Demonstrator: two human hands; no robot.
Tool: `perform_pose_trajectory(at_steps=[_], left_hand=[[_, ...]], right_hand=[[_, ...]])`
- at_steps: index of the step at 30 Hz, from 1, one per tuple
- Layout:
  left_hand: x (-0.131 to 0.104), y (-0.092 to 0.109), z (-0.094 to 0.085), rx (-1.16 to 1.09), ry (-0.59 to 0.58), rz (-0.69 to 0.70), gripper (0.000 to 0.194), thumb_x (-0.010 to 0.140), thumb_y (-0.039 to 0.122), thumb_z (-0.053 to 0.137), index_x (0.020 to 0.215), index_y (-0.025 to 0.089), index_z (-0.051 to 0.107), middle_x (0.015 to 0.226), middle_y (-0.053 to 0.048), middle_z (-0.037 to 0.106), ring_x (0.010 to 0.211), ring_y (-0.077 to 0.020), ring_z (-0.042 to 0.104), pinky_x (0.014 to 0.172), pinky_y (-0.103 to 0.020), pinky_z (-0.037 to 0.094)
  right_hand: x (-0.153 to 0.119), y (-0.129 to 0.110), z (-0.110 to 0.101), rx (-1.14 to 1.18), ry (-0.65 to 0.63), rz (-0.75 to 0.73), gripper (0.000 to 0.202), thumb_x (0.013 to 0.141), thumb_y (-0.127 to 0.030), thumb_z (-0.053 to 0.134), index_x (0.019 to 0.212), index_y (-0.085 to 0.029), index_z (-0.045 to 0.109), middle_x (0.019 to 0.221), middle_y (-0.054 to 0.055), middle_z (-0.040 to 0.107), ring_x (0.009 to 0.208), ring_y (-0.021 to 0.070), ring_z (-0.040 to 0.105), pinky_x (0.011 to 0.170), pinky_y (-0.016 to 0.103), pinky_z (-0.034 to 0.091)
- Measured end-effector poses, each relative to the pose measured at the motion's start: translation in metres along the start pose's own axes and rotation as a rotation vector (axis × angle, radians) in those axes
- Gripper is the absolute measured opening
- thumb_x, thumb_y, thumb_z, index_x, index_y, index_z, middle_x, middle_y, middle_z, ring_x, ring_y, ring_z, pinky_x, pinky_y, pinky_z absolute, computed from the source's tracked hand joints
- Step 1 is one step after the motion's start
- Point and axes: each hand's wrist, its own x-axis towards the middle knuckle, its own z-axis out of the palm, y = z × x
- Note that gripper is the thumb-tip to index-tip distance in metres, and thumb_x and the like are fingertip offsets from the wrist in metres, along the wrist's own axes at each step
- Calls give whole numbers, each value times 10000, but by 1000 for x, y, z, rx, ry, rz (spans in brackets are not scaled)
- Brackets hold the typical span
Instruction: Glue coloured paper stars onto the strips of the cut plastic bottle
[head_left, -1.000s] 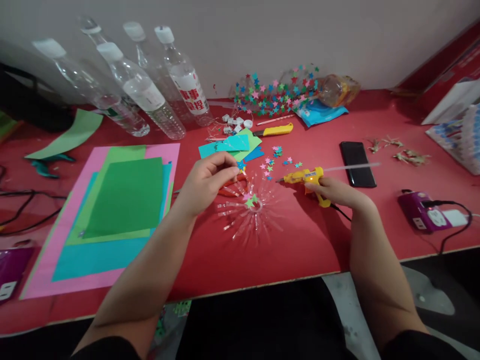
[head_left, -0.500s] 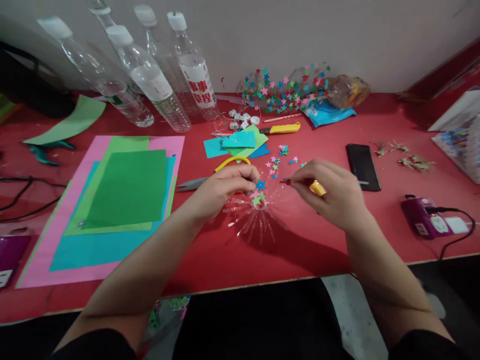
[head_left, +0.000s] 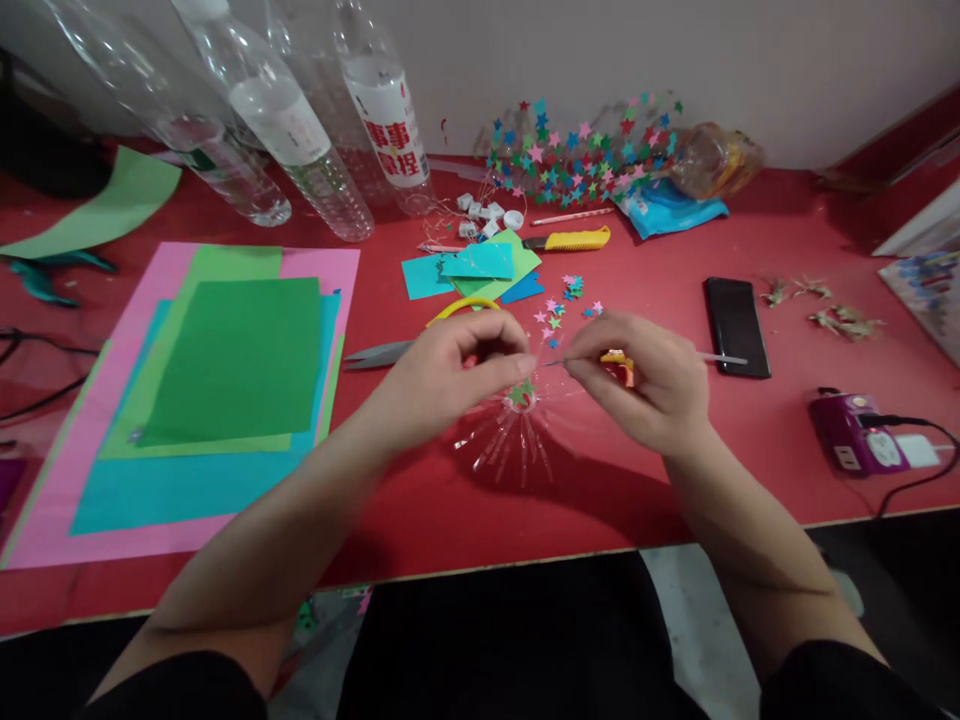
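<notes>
My left hand [head_left: 469, 375] is closed in a pinch beside a clear plastic piece with strips fanned out [head_left: 523, 445]; what its fingertips hold is too small to tell. A green star [head_left: 520, 390] lies at the centre of the strips. My right hand [head_left: 649, 380] pinches a thin dark pointed tool [head_left: 553, 363], whose tip points toward my left fingertips. A pale rod [head_left: 724, 358] sticks out behind my right hand. Yellow-handled scissors [head_left: 379, 354] lie partly hidden behind my left hand. Small paper stars [head_left: 555, 320] are scattered just beyond both hands.
Stacked coloured sheets [head_left: 240, 360] lie at the left, with upright plastic bottles [head_left: 386, 130] behind. A star-covered bottle [head_left: 585, 155], a yellow cutter [head_left: 574, 240] and a blue packet [head_left: 671, 208] are at the back. A phone [head_left: 737, 328] and purple box [head_left: 855, 435] stand right.
The blue star seen at my left fingertips is no longer visible. My right hand has moved slightly left, bringing the tool's tip nearer my left hand. The camera view has shifted a little.
</notes>
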Motion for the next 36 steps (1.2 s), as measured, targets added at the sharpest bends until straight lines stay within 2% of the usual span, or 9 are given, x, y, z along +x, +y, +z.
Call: perform_pose_trajectory(at_steps=[2, 5, 9, 13, 21, 28, 36], left_hand=[[-13, 0, 2, 251, 96, 110, 91, 825, 231, 592, 747, 212, 637, 732, -9, 543, 700, -157, 515, 657, -312, 418], [-30, -10, 9, 502, 128, 318, 72, 828, 222, 625, 797, 213, 689, 780, -38, 527, 758, -180, 514, 684, -340, 420], [-38, -28, 22, 738, 176, 423, 82, 827, 207, 627, 776, 185, 687, 817, -72, 541, 768, -198, 478, 661, -364, 382], [-33, -33, 27, 870, 210, 472, 76, 815, 189, 612, 805, 159, 681, 805, -80, 534, 757, -207, 448, 645, -373, 351], [-24, -38, 26, 812, 128, 478, 74, 817, 159, 608, 792, 157, 677, 856, -78, 528, 781, -203, 444, 665, -371, 356], [-19, -38, 26, 575, 6, 353, 40, 819, 140, 604, 807, 161, 636, 913, -53, 508, 858, -183, 480, 758, -358, 419], [-20, -38, 25, 503, -18, 311, 101, 772, 86, 615, 832, 164, 634, 987, -62, 517, 911, -196, 478, 820, -386, 422]], right_hand=[[-3, 1, -7, -32, -77, 67, 88, 893, -151, 548, 860, -214, 600, 749, -17, 634, 634, 91, 546, 604, 231, 444], [-9, 7, -14, -37, -212, 52, 80, 883, -150, 560, 856, -210, 605, 730, -15, 612, 635, 95, 524, 607, 235, 426], [-16, 10, -11, -7, -316, -18, 78, 884, -145, 563, 887, -197, 620, 734, -6, 601, 651, 100, 516, 615, 246, 411], [-18, 8, -8, -11, -356, -67, 93, 893, -122, 550, 897, -179, 623, 709, -7, 579, 636, 96, 504, 598, 243, 392], [-21, 9, -2, 22, -327, -72, 66, 889, -115, 569, 879, -155, 621, 705, -7, 587, 622, 79, 497, 608, 222, 400], [-23, 7, 1, -15, -341, -103, 52, 884, -113, 582, 871, -154, 612, 680, -17, 572, 612, 82, 479, 597, 229, 384], [-28, 9, 3, -96, -350, -149, 62, 878, -110, 579, 849, -157, 607, 663, -15, 531, 592, 98, 438, 564, 255, 362]])
